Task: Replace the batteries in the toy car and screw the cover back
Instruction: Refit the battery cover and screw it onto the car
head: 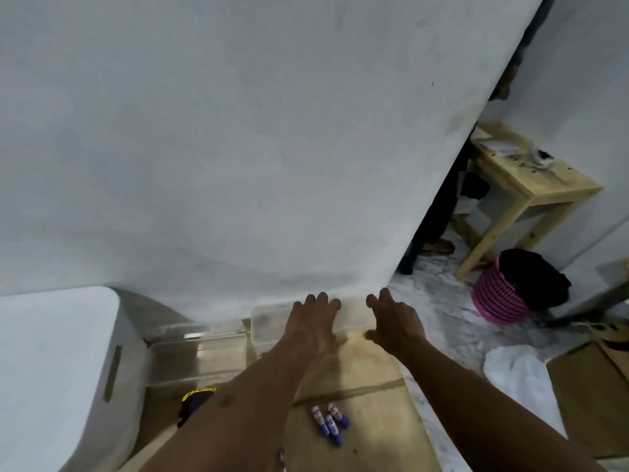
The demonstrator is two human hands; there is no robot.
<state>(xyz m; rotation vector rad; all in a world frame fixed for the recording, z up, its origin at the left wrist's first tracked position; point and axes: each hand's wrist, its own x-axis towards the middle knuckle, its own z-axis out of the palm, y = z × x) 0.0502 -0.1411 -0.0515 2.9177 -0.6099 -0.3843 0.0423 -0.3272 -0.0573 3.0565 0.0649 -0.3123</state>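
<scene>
A large white sheet (238, 148) fills most of the view, hanging down to the far edge of the work surface. At lower left sits a white rounded box (58, 369) with a slot in its side. The work surface is a brown desk (367, 376), seen between the arms.

To the right, on a marbled floor (442, 311), stands a small wooden side table (531, 185) with dark bits on top. Near its leg is a pink basket (500, 298) with black cloth in it. A white plastic bag (520, 373) lies nearer, beside brown cardboard (592, 396).

Two clear plastic boxes lie at the back of the desk: left clear box (197, 356), right clear box (272, 321) just beside it.

Left hand (313, 325): fingers spread wide, palm down, over the right clear box, holding nothing. Right hand (394, 321): fingers spread wide, near that box's right end, holding nothing. Contact with the box: cannot tell.

Batteries (329, 420): a small cluster with purple ends, lying on the desk between the forearms, near the body.

A dark object with a yellow edge (195, 401), partly hidden behind the left forearm, lies in front of the left clear box; whether this is the toy car cannot be told.
</scene>
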